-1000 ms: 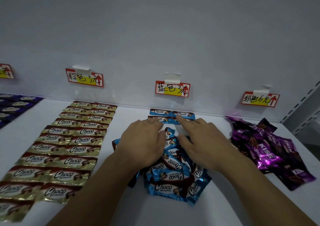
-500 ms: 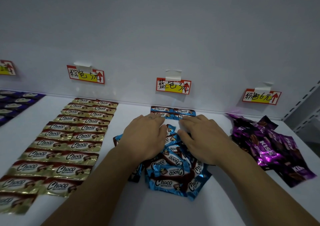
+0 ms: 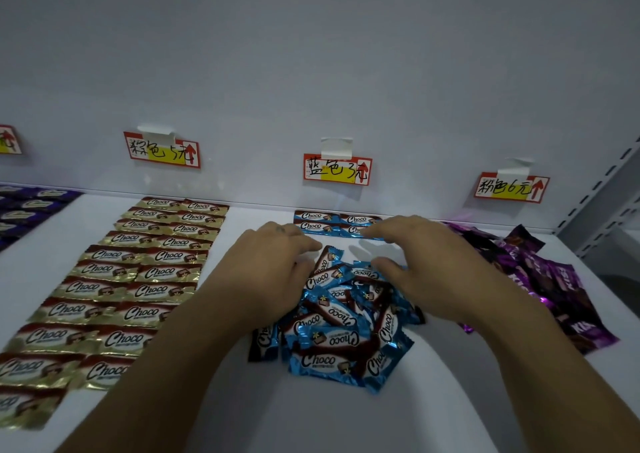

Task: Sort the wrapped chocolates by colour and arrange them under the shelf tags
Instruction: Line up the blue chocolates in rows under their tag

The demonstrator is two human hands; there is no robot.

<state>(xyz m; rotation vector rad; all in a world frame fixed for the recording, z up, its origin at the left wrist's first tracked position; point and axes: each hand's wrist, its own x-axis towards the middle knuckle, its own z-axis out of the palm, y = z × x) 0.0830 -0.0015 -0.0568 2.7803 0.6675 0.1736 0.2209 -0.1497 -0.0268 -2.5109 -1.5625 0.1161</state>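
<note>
Under the blue tag: blue chocolates, loose heap, long axes every way, lay directly beneath left hand and right hand. Just beyond, placed blue rows ran left-to-right, two by two. Nearer them, the right hand's fingers stretched flat, holding nothing; the left hand's fingers bent over the heap, any grip hidden. Flanking: gold rows left, purple heap right.

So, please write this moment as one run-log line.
left hand: open, over blue pile | right hand: open, reaching back blue row
</note>
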